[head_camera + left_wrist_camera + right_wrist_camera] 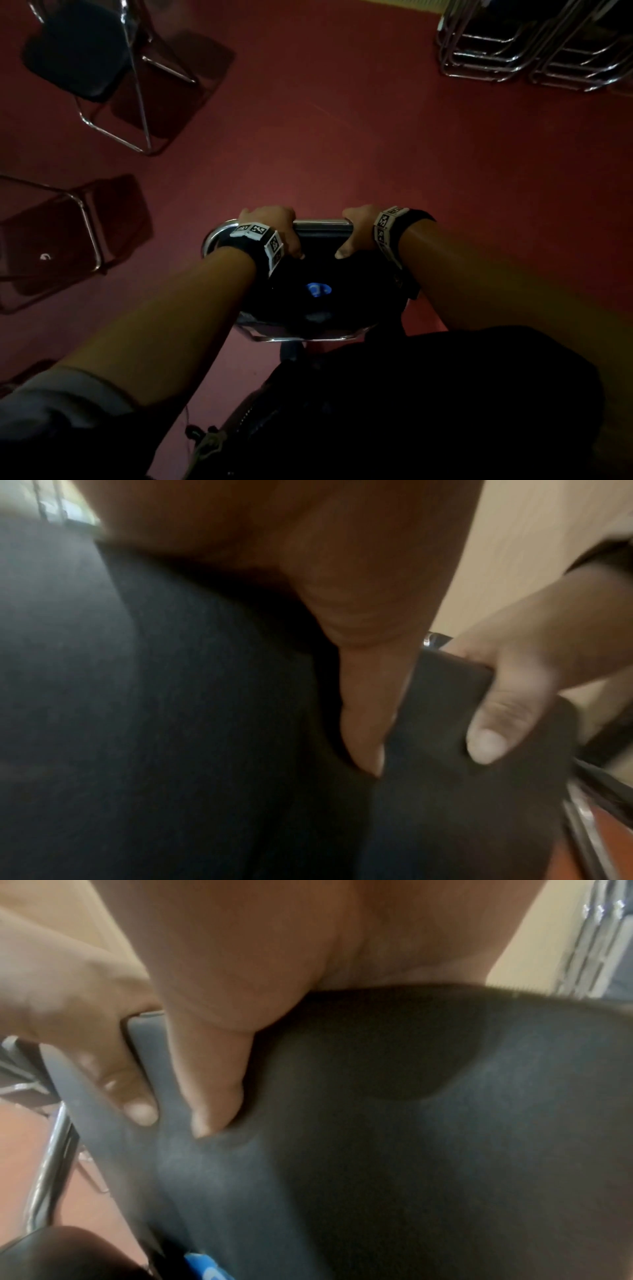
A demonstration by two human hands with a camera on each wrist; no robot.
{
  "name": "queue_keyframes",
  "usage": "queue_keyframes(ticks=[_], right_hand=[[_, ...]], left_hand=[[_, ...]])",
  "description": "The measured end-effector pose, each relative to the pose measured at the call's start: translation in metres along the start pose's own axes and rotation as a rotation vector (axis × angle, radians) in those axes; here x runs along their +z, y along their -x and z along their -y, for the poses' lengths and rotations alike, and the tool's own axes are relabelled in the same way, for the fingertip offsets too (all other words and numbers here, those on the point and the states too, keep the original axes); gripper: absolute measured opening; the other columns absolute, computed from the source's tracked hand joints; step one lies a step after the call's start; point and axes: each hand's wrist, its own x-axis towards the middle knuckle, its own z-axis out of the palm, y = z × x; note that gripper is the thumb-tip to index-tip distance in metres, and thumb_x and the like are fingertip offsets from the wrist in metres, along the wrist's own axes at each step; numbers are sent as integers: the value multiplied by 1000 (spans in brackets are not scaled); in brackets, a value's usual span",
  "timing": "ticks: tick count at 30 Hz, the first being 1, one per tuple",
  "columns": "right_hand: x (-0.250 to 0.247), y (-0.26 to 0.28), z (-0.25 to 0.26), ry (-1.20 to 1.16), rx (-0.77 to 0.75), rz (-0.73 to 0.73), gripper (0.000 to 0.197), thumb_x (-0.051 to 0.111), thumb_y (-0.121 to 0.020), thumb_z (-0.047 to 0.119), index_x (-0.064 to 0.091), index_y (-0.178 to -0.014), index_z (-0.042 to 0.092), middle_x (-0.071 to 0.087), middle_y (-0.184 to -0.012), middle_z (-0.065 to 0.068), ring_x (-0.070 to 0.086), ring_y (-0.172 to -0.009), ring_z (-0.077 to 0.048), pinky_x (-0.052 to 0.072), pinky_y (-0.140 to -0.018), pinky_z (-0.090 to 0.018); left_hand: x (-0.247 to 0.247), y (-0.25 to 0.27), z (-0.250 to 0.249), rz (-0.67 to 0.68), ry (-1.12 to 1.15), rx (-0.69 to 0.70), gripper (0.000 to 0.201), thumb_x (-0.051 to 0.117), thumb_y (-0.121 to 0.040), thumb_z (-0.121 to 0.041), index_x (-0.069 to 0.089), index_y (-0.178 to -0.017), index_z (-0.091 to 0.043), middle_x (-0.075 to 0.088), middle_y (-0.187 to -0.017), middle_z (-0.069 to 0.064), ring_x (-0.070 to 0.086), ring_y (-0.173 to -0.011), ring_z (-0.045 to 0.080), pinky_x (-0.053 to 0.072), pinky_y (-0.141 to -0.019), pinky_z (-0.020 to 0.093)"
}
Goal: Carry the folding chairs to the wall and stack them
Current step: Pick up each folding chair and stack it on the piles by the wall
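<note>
Two hands on one folded chair

Two stacks of chrome-framed chairs (534, 44) stand side by side at the far right, by the wall's foot on the red floor (342, 137). Two open chairs stand apart at the left: one with a dark seat (78, 58), one nearer and cut off by the edge (61, 236). One folded chair (308, 281), dark-padded with a blue sticker (318, 289), hangs in front of the person's body. Its top edge sits inside both grips: the left hand (270, 229) and right hand (359, 229) each curl fingers over the far side, thumbs pressed into the near padding, close together.
</note>
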Motion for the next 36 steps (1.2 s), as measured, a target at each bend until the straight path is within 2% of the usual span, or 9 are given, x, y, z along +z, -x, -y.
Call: queue_keyframes(ticks=[4, 7, 9, 12, 16, 20, 24, 30, 36], right_hand=[[-45, -9, -69, -14, -44, 76, 64, 89, -72, 62, 61, -116, 26, 66, -112, 6, 65, -110, -22, 55, -99, -43], [-69, -15, -113, -50, -71, 116, 59, 85, -80, 58, 60, -122, 26, 65, -118, 3, 63, -116, -25, 50, -93, -35], [-93, -15, -159, -104, -64, 106, 73, 84, -81, 60, 57, -137, 22, 61, -128, 1, 59, -123, -26, 45, -92, -33], [-130, -9, -230, -191, -11, 55, 85, 84, -80, 62, 51, -148, 23, 56, -142, 1, 56, -130, -26, 48, -102, -40], [-186, -1, -319, -267, 52, -48, 80, 88, -72, 64, 60, -137, 26, 64, -133, 5, 62, -122, -25, 52, -101, -39], [-222, 3, -395, -261, 119, -135, 61, 88, -70, 65, 64, -115, 32, 67, -101, 10, 67, -102, -23, 53, -87, -37], [-242, 8, -455, -259, 236, -230, 55, 87, -68, 68, 64, -106, 35, 68, -96, 8, 65, -88, -20, 55, -83, -36], [-260, -14, -499, -364, 326, -276, 64, 88, -68, 63, 66, -119, 32, 71, -107, 2, 67, -96, -26, 58, -93, -45], [-315, -58, -482, -387, 314, -283, 68, 90, -69, 56, 65, -124, 27, 69, -115, -2, 67, -101, -28, 58, -90, -41]], left_hand=[[-36, -43, -69, 34, -60, 19, 70, 89, -53, -67, 62, -105, -30, 68, -94, -7, 62, -92, 26, 40, -94, 47], [-65, -74, -111, 69, -105, 52, 73, 91, -52, -67, 64, -108, -29, 69, -96, -6, 67, -103, 27, 38, -97, 47], [-92, -99, -155, 94, -157, 86, 73, 92, -52, -67, 64, -108, -30, 69, -95, -8, 67, -104, 25, 34, -94, 47], [-137, -137, -226, 95, -202, 147, 72, 92, -51, -66, 64, -107, -30, 70, -95, -9, 68, -103, 25, 33, -102, 50], [-196, -181, -322, -1, -281, 253, 72, 91, -52, -66, 63, -108, -31, 67, -91, -10, 68, -102, 24, 33, -95, 46], [-229, -215, -401, -147, -348, 380, 71, 89, -55, -68, 62, -109, -32, 68, -97, -7, 66, -100, 26, 32, -88, 42], [-248, -248, -467, -245, -392, 494, 75, 88, -53, -68, 62, -114, -33, 70, -107, -3, 63, -106, 27, 35, -88, 42], [-269, -294, -514, -267, -468, 564, 68, 87, -54, -67, 64, -107, -31, 70, -105, -2, 64, -104, 28, 35, -87, 43], [-311, -353, -489, -188, -426, 501, 69, 88, -52, -68, 62, -104, -31, 70, -104, -3, 64, -104, 28, 34, -85, 41]])
